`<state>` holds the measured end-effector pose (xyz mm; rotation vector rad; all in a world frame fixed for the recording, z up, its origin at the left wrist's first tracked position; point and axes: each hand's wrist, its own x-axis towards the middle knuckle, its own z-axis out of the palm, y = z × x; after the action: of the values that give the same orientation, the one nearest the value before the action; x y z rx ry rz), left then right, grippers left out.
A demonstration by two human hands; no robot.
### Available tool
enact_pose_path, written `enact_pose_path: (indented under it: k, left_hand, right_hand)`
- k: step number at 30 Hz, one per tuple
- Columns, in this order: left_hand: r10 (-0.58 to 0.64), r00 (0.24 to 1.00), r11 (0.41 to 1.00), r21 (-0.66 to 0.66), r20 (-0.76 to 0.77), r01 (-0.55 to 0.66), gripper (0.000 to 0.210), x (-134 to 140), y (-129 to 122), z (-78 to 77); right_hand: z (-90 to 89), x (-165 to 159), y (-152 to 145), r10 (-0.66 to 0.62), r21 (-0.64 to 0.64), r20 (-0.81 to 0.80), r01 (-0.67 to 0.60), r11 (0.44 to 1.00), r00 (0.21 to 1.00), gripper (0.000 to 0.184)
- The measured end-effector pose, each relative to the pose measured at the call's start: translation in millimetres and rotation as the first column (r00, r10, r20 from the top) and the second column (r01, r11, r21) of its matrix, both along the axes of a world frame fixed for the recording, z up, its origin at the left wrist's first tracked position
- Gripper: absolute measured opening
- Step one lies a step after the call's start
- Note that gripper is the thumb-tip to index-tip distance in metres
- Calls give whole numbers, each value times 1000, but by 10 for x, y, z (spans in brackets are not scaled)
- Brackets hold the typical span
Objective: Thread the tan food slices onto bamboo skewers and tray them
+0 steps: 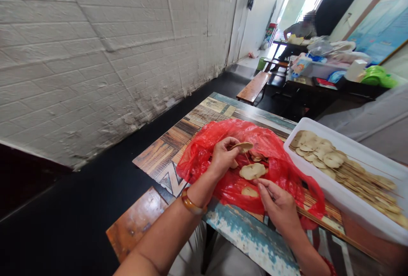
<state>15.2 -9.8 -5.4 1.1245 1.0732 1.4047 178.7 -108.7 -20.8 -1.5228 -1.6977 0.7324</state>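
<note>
While left hand (223, 155) pinches slice (242, 146), right hand (278, 204) just below.

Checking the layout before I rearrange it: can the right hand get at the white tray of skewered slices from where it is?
Probably yes: the right hand sits beside the white tray, nothing between but the red bag's edge.

A painted wooden table (204, 116) holds a red plastic bag (270, 148). Just to the right of the bag sits a white tray (350, 199). Thin sticks (321, 220) lie under the bag's right side.
</note>
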Motion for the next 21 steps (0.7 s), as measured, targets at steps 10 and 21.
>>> enact_pose_path:
  k: [10,21]
  left_hand:
    - [11,999,999,-36,46,-10,9,-8,2,2]
    - [19,1000,1000,-5,1,-19,5,7,-22,46]
  right_hand:
    - [27,1,-10,5,-6,18,-5,1000,1000,33]
    - [12,5,-2,10,28,12,-11,1000,1000,32]
